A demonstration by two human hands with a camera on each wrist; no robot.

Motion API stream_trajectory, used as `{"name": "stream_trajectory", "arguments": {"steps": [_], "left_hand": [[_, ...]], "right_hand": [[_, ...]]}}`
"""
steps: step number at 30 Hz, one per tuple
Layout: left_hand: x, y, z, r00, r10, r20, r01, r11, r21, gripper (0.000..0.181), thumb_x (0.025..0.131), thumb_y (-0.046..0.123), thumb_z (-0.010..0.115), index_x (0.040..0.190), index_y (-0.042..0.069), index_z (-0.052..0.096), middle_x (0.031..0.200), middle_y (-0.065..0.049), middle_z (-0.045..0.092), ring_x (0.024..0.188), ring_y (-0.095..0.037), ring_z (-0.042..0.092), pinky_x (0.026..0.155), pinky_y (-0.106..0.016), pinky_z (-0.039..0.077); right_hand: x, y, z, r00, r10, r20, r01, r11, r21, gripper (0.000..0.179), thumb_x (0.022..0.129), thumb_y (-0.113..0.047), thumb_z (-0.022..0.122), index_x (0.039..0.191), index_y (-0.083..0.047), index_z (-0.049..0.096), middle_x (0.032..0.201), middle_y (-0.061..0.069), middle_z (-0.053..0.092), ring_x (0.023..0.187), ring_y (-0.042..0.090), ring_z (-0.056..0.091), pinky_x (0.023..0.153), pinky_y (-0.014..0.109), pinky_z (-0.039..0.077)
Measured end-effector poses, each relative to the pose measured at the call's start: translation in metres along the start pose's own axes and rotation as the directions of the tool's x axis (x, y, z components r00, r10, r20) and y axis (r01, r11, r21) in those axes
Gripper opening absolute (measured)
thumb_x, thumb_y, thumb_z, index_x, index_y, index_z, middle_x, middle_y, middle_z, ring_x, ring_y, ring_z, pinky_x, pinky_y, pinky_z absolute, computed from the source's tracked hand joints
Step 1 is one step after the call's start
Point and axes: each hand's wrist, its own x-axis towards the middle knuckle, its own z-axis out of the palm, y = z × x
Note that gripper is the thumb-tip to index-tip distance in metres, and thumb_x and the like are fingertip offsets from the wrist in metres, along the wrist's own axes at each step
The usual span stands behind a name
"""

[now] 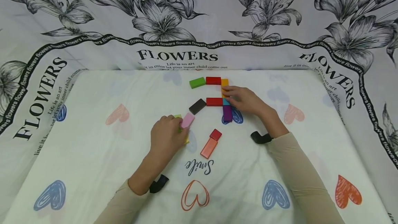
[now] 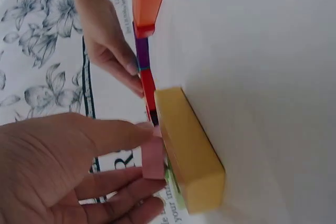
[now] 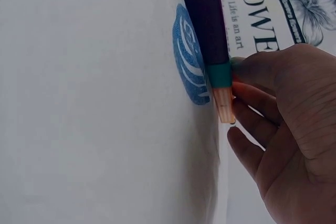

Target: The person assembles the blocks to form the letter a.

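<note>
My left hand pinches a pink block between thumb and fingers, near a dark block. Beside that hand a yellow block and a light green block are partly covered in the head view. My right hand reaches over the blocks on the right, its thumb touching a small teal block and its fingertips at an orange block. A purple block joins the teal one on the near side; a red block extends left from it.
At the far end, a green block and another red block lie end to end. An orange-red block touches a small red block nearer the front. Heart-printed white cloth covers the surface.
</note>
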Motion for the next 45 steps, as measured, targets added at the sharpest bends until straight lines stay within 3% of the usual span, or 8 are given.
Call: {"name": "stream_trajectory", "arguments": {"steps": [2,6,11,22,27,35,45], "left_hand": [[0.000,0.006,0.003,1.000,0.000,-0.005,0.001,0.998,0.056,0.017,0.091,0.021,0.079,0.087,0.005,0.078,0.077,-0.010,0.069,0.072,-0.027,0.059,0.063,-0.036,0.045],[0.001,0.018,0.005,0.999,-0.019,0.045,0.013,0.990,0.139,0.023,0.095,0.026,0.076,0.089,0.004,0.076,0.079,-0.012,0.067,0.077,-0.030,0.062,0.070,-0.041,0.048],[0.002,0.027,0.006,0.994,-0.046,0.101,0.027,0.984,0.176,0.028,0.096,0.030,0.075,0.094,0.002,0.076,0.085,-0.015,0.071,0.087,-0.033,0.068,0.077,-0.044,0.052],[0.006,0.028,0.012,0.990,-0.070,0.125,0.052,0.988,0.143,0.029,0.095,0.030,0.077,0.088,0.002,0.075,0.074,-0.014,0.071,0.078,-0.030,0.065,0.075,-0.043,0.050],[0.009,0.029,0.011,0.986,-0.088,0.139,0.068,0.987,0.144,0.032,0.095,0.034,0.078,0.093,0.001,0.078,0.067,-0.011,0.066,0.073,-0.027,0.060,0.073,-0.041,0.048],[0.011,0.028,0.010,0.989,-0.067,0.130,0.049,0.990,0.133,0.032,0.095,0.033,0.078,0.092,0.001,0.078,0.061,-0.008,0.060,0.068,-0.024,0.056,0.068,-0.037,0.042],[0.009,0.030,0.011,0.993,-0.043,0.109,0.027,0.988,0.150,0.034,0.093,0.035,0.080,0.090,0.002,0.078,0.061,-0.008,0.061,0.067,-0.024,0.056,0.068,-0.037,0.044]], "right_hand": [[0.000,0.000,0.000,1.000,-0.003,-0.001,0.003,1.000,0.003,0.041,0.107,-0.017,0.061,0.147,-0.006,0.061,0.164,0.009,0.050,0.158,0.035,0.041,0.130,0.055,0.034],[-0.001,-0.001,0.001,1.000,0.005,0.001,-0.005,1.000,0.007,0.042,0.107,-0.017,0.061,0.147,-0.006,0.061,0.164,0.009,0.051,0.157,0.035,0.041,0.130,0.054,0.034],[-0.001,-0.002,0.002,1.000,0.009,0.005,-0.009,1.000,0.003,0.042,0.107,-0.018,0.061,0.147,-0.007,0.061,0.164,0.008,0.051,0.158,0.034,0.041,0.129,0.054,0.034],[0.002,-0.002,0.003,1.000,0.018,0.011,-0.018,1.000,-0.008,0.042,0.107,-0.018,0.061,0.148,-0.009,0.061,0.165,0.008,0.050,0.158,0.034,0.040,0.129,0.055,0.034],[0.001,-0.003,0.001,1.000,0.018,0.009,-0.017,1.000,-0.011,0.042,0.107,-0.018,0.061,0.148,-0.009,0.061,0.165,0.007,0.049,0.158,0.034,0.039,0.130,0.055,0.033],[0.000,-0.002,-0.001,1.000,0.009,0.004,-0.009,1.000,-0.012,0.042,0.107,-0.018,0.060,0.148,-0.008,0.061,0.165,0.008,0.050,0.158,0.035,0.040,0.130,0.056,0.033],[-0.001,-0.003,-0.002,1.000,0.013,0.005,-0.013,1.000,-0.006,0.042,0.107,-0.019,0.061,0.148,-0.008,0.061,0.165,0.008,0.050,0.158,0.034,0.040,0.129,0.055,0.034]]}}
